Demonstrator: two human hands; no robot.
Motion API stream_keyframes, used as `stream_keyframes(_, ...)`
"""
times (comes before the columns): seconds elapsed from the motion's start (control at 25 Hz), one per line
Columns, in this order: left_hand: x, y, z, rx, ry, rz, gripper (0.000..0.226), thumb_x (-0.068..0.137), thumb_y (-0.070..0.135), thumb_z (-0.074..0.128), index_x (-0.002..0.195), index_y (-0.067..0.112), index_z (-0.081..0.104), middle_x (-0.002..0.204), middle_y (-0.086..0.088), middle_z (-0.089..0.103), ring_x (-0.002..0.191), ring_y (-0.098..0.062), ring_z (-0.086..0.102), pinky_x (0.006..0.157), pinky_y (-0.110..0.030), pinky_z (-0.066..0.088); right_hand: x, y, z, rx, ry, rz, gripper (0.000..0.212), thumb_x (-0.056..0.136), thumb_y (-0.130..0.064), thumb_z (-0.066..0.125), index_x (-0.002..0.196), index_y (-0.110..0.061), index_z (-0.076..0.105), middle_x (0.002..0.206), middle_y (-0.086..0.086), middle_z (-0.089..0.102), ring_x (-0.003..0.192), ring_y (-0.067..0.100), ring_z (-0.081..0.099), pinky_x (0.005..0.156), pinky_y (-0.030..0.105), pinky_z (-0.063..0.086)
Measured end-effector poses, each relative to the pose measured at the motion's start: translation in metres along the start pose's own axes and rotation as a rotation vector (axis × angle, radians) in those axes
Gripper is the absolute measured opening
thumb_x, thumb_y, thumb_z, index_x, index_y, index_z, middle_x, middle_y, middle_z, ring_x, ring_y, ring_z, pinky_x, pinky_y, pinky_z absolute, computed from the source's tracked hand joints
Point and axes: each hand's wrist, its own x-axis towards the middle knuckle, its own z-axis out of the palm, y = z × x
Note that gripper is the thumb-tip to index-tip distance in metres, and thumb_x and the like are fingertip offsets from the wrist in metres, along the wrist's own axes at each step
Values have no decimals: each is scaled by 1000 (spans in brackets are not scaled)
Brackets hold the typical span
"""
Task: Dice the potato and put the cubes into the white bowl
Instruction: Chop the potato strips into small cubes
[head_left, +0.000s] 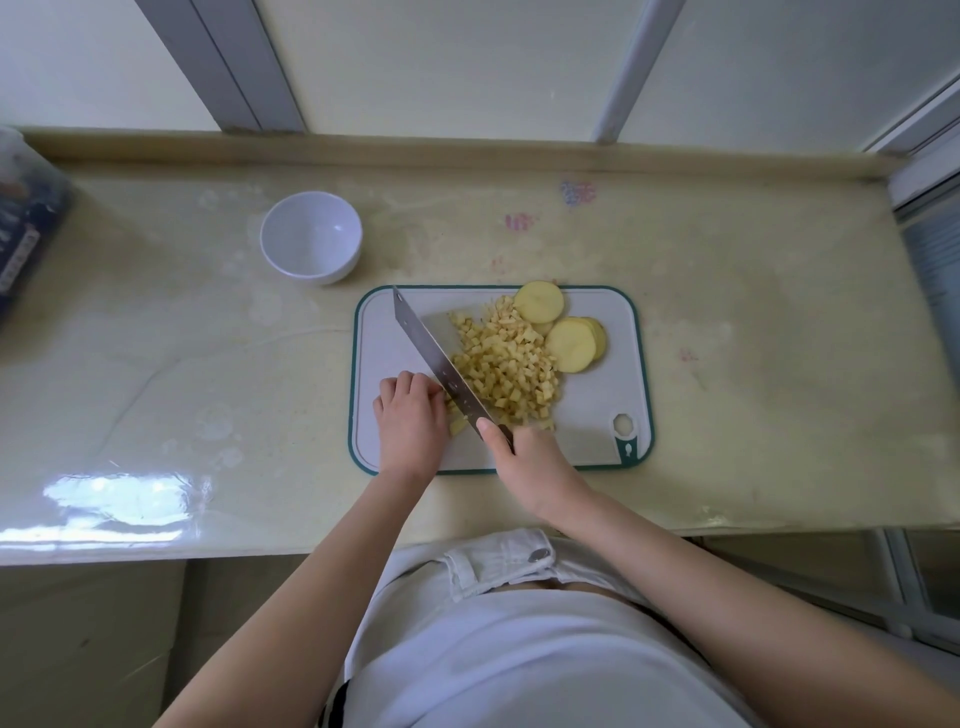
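Right hand (524, 457) grips one knife (436, 353); left hand (410, 415), fingers curled, holds down one potato piece (458, 426) beside one heap of cubes (511, 364); one white bowl (310, 236) stands apart.

Yellow potato cubes (511, 364) heap beside round slices (571, 343) on the cutting board (597, 415); white bowl (310, 236) upright, apart.

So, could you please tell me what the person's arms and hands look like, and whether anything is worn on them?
Both arms are bare as far as the view shows: no sleeves on the left arm or the right arm. The left hand and right hand wear no gloves, and I can see no ring, watch or bracelet.
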Motion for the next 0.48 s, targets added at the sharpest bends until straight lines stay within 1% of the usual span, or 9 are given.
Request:
stream_keyframes(0.2, 2, -1, 3, 1, 5, 7, 13, 94, 11, 48, 93, 4, 59, 99, -12, 57, 100, -31, 41, 83, -35, 28, 2, -5, 4, -56, -5, 37, 58, 101, -47, 32, 54, -14, 38, 54, 3, 42, 56, 23, 45, 60, 29, 35)
stream_keyframes(0.32, 2, 0, 2, -2, 17, -5, 13, 93, 11, 49, 92, 3, 60, 98, -12, 58, 99, -32, 41, 82, -35, 27, 7, -8, 7, -60, -8, 49, 58, 101, -47, 32, 53, -14, 36, 53, 3, 40, 50, 20, 41, 58, 29, 33)
stream_keyframes(0.48, 2, 1, 2, -6, 25, -2, 12, 93, 10, 50, 91, 3, 60, 96, -13, 58, 99, -32, 42, 81, -35, 27, 10, -6, 11, -84, -9, 47, 58, 101, -47, 33, 53, -14, 34, 52, 3, 39, 49, 19, 39, 57, 29, 32)
